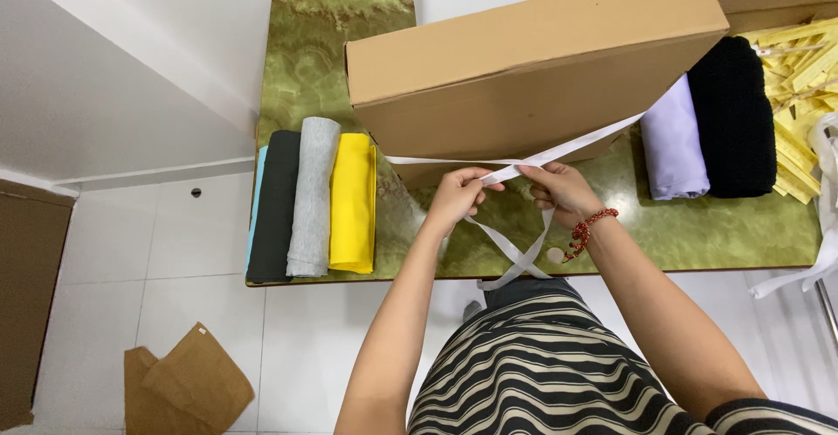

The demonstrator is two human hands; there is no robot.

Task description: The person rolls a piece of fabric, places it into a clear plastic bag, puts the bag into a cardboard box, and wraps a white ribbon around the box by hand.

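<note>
Both hands meet in front of a brown box (532,68) that stands on the green marbled tabletop (698,226). The left hand (458,198) has its grip pinched on a white ribbon (567,149), and the right hand (563,192), with a red bead bracelet (592,226) at the wrist, is likewise clenched on the ribbon. The two strands cross right between the hands. One strand runs up to the right along the box's front face, another runs left along its lower edge; where they pass behind or under the box is hidden. Two loose tails hang down past the tabletop edge and cross again just above the person's striped shirt (559,365); their ends merge with the shirt and are hard to separate. The fingertips are curled inward, so exactly how the ribbon sits between them cannot be made out.

Left of the box lies a row of folded cloths: yellow (353,201), grey (312,195), black (275,204), and a thin blue sliver (258,191) mostly covered by the black one. Right of the box lie a lilac cloth (674,143) and a black knit (733,116), both partly tucked behind the box corner. Yellow strips (803,86) pile at the right edge, cut off by the frame. Brown paper (183,387) lies on the white floor.
</note>
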